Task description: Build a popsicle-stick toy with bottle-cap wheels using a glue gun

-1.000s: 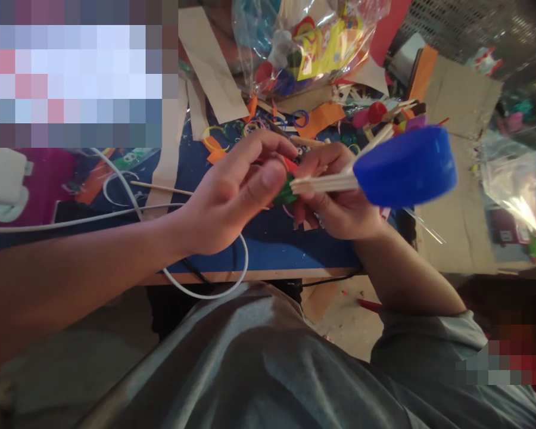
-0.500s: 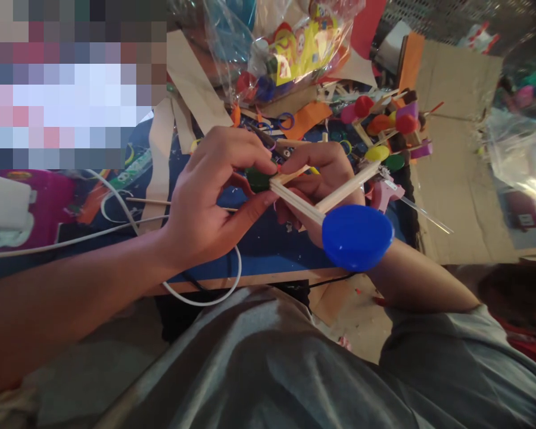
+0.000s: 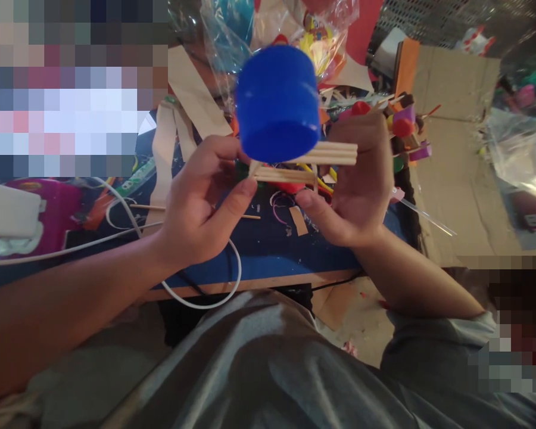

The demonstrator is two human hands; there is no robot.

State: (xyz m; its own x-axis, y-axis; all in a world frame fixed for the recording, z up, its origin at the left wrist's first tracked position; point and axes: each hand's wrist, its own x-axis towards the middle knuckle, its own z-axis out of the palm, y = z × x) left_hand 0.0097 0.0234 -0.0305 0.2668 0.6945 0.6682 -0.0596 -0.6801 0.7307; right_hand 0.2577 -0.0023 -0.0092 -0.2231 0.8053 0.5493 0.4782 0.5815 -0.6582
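Both my hands hold a small model made of thin wooden sticks (image 3: 315,158) with a big blue bottle cap (image 3: 277,101) fixed on it. The cap stands close to the camera, above the sticks. My left hand (image 3: 201,202) pinches the left end of the sticks, where a dark green cap is partly hidden. My right hand (image 3: 360,190) is curled round the right end of the sticks. Yellow and red parts of the model show under the sticks between my hands.
A blue work board (image 3: 268,250) lies on the table with paper scraps and rubber bands. A white cable (image 3: 116,202) loops over its left part. Behind are a clear bag of coloured pieces (image 3: 295,30), more stick-and-cap models (image 3: 402,122) and cardboard (image 3: 455,143).
The model has been turned over: the blue cap swung from low on the right up to the top centre, nearer the camera. My right hand shifted to the sticks' right end.
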